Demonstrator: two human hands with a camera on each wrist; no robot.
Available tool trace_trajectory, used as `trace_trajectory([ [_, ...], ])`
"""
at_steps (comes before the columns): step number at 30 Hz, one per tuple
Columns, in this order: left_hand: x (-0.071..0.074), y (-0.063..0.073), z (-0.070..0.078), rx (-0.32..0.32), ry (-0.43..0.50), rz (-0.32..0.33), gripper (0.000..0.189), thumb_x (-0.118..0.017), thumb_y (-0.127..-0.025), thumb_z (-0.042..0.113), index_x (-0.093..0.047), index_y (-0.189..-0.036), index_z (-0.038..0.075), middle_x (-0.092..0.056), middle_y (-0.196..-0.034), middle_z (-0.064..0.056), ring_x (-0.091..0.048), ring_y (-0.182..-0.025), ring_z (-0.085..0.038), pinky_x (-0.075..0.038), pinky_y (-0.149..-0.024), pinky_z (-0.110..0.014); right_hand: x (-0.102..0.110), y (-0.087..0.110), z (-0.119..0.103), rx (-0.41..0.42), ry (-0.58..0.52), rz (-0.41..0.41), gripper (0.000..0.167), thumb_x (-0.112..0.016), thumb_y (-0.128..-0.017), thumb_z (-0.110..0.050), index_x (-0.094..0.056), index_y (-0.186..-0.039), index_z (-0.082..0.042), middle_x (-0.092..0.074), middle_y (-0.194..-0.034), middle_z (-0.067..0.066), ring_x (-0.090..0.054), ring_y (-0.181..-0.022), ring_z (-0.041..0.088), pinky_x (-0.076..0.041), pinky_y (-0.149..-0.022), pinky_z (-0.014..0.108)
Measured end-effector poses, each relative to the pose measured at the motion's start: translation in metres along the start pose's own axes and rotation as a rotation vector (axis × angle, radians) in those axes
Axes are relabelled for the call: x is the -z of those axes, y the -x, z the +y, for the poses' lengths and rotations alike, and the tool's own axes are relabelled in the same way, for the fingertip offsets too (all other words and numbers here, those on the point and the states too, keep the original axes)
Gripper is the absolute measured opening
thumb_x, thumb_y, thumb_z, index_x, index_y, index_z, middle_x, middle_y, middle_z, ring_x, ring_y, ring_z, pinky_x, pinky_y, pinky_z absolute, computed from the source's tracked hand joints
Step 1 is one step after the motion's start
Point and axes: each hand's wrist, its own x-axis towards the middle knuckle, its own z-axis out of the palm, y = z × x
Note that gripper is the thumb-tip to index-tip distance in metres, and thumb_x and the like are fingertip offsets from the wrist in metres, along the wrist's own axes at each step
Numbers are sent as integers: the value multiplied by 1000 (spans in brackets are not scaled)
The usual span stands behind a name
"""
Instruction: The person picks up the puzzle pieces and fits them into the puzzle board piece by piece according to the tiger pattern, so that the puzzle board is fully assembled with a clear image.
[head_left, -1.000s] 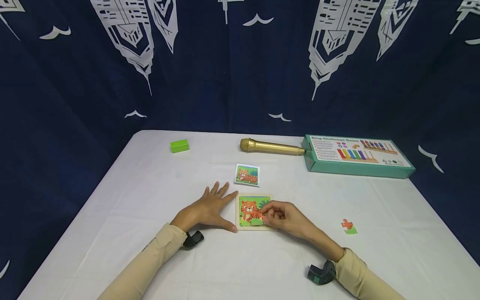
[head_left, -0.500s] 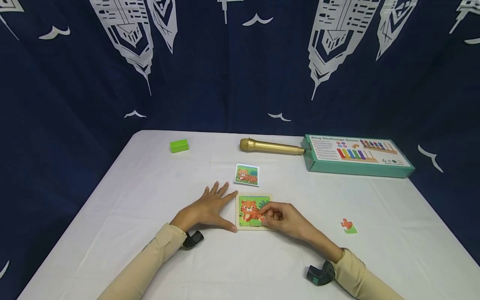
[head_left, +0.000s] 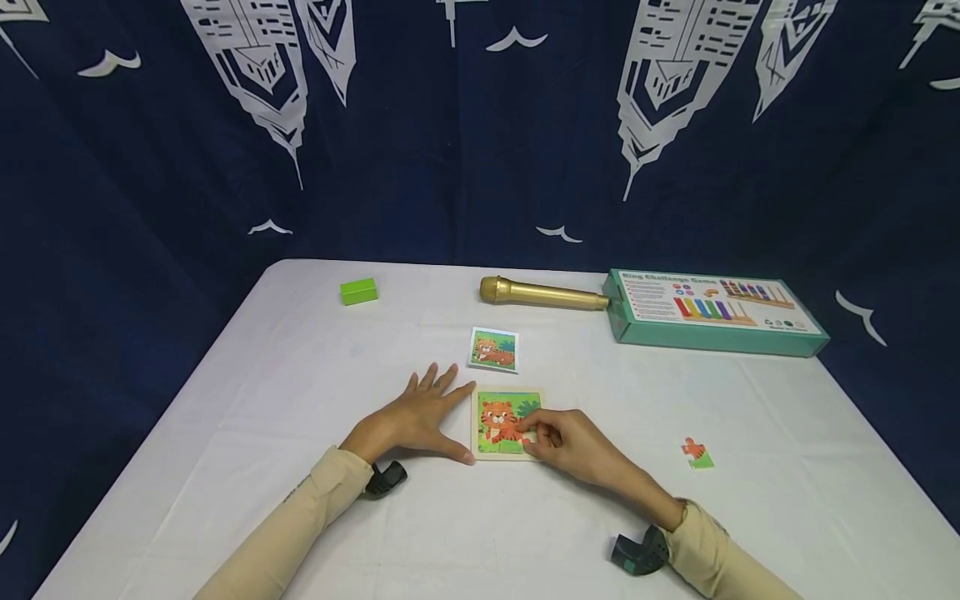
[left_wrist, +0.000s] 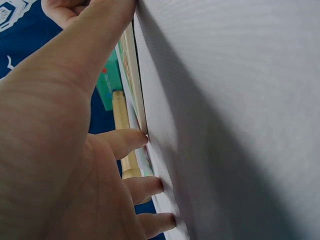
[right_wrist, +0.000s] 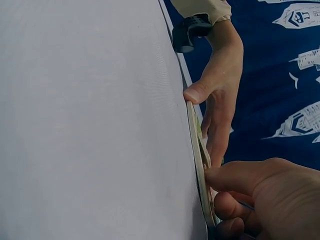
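A square tiger jigsaw puzzle [head_left: 498, 411] in a pale wooden frame lies flat at the table's middle. Along its left side my left hand [head_left: 420, 418] rests with spread, straight fingers, thumb and forefinger at the frame's corners. My right hand [head_left: 576, 446] is over the puzzle's lower right, thumb and forefinger pinching a green and orange puzzle piece [head_left: 512, 447] at the bottom edge. In the right wrist view, a piece edge [right_wrist: 204, 152] stands slightly raised above the frame. My fingers hide the puzzle's lower right corner. One loose puzzle piece [head_left: 698, 453] lies farther right.
Just behind the puzzle is a small tiger picture card [head_left: 494, 350]. A gold microphone [head_left: 547, 294] touches or nearly touches a green game box [head_left: 716, 315] at the back right. A green block [head_left: 359, 292] sits at the back left.
My right hand has shifted slightly, and the green piece under its fingers now lies lower and flatter in the puzzle. The left hand has stayed in place.
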Motion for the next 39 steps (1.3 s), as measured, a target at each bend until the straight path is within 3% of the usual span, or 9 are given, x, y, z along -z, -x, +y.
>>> trace_trajectory([
  [12,0,0,0,-7,3,13,112,-73,-65,69,-24,-153,21,-4,-160,-14,5,-145,-40,0,-115,-58,0,1,1,56,21,17,13,-72,-83,-7,-68,-91,-17,-51,-66,-11,-41,-55,0,-35,-48,16],
  [24,0,2,0,-16,6,19,111,-74,-66,69,-25,-153,20,-4,-160,-15,4,-145,-41,-1,-115,-59,0,1,0,37,25,-7,8,-72,-86,-11,-71,-90,-18,-53,-67,-11,-43,-57,2,-36,-50,17],
  [39,1,1,0,-10,5,8,112,-73,-66,70,-23,-154,21,-3,-160,-14,6,-145,-40,1,-115,-58,-1,1,-9,34,161,14,8,-74,-84,-19,-69,-91,-22,-51,-65,-15,-44,-58,0,-39,-51,19],
])
